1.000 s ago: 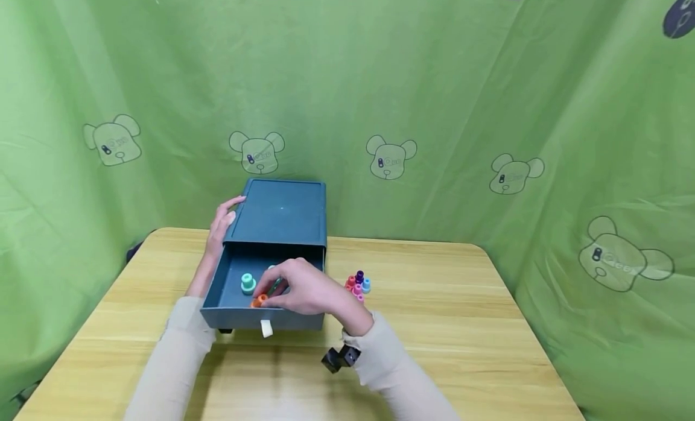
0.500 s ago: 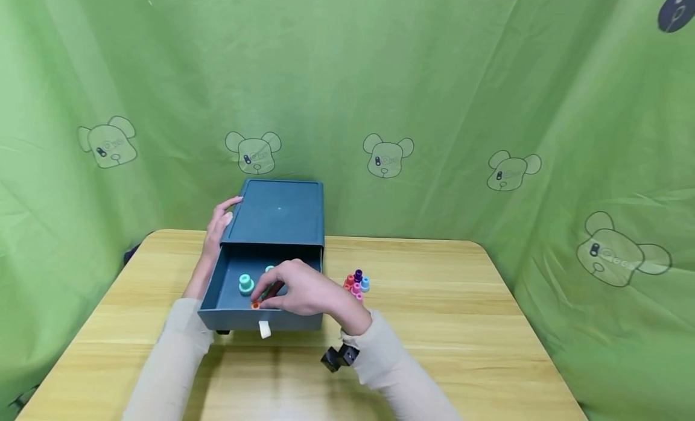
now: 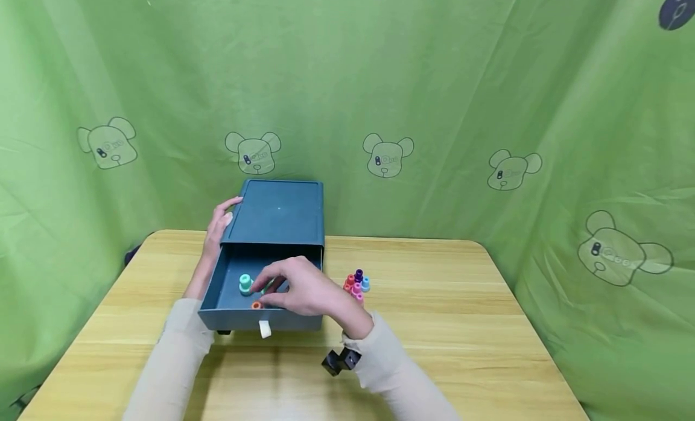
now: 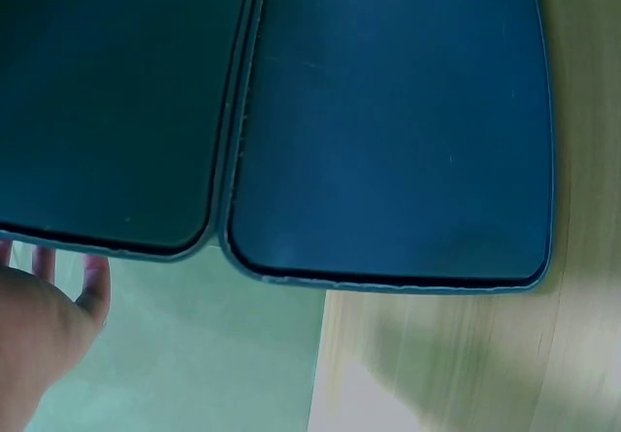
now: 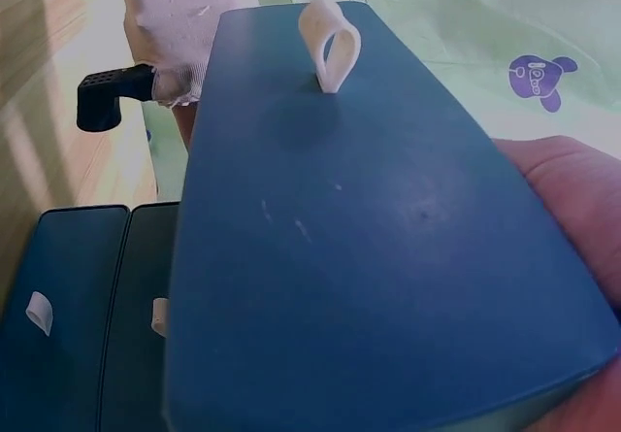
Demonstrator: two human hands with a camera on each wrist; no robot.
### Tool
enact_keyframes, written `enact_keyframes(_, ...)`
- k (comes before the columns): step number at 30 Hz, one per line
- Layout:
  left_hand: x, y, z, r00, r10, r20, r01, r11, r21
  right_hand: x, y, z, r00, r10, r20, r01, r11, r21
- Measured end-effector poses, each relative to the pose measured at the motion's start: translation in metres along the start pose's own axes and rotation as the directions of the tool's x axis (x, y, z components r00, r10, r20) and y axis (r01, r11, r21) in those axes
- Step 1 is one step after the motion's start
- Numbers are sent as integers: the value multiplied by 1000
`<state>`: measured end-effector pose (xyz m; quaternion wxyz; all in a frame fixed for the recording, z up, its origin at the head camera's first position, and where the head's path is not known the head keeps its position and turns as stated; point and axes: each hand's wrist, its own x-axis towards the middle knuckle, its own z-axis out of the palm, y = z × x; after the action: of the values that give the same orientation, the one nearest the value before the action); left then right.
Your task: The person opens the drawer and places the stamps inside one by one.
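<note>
A blue drawer unit [image 3: 279, 210] stands on the table with its top drawer [image 3: 217, 288] pulled out. Inside are a mint-green peg [image 3: 245, 284] and, near the front wall, an orange peg [image 3: 256, 304]; another green piece is mostly hidden behind my right hand. My right hand [image 3: 304, 288] reaches over the drawer's front edge, its thumb and fingertips apart just above the orange peg. In the right wrist view, part of this hand [image 5: 572, 189] shows beyond the drawer front. My left hand [image 3: 218, 225] rests against the unit's left side with extended fingers.
Right of the unit, a cluster of red, pink, purple and light-blue pegs [image 3: 356, 285] stands on the wooden table [image 3: 434, 324]. A white loop pull [image 3: 265, 329] hangs from the drawer front. A green curtain [image 3: 456, 95] rises behind the table.
My right thumb and fingers have parted, letting go of an orange peg, which now sits lower in the drawer. The left hand has stayed against the unit.
</note>
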<state>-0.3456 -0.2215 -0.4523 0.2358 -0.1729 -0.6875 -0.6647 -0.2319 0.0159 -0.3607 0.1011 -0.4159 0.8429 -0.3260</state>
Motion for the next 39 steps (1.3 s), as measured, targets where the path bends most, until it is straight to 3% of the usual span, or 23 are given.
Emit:
enact_keyframes(8,0,2,0,1000,-12,5,12,1000,14,-12,6,-8,985,-31,-167,42,997,65)
enact_keyframes(14,-1,0,-1,999,-32,12,32,999,16,-29,15,-22,954,59,-293,-18,990,142)
enact_keyframes(21,0,4,0,999,-31,13,31,999,20,-53,46,-43,873,193,-449,-37,942,333)
enact_keyframes(28,-2,3,0,999,-42,9,42,999,22,-69,98,-52,788,317,-527,-109,915,387)
enact_keyframes(34,-1,3,1,1000,-29,7,29,1000,9,-74,145,-41,725,435,-534,-240,886,396)
enact_keyframes(39,-2,4,1,999,-43,10,43,999,3,-77,183,-19,680,542,-495,-361,834,417)
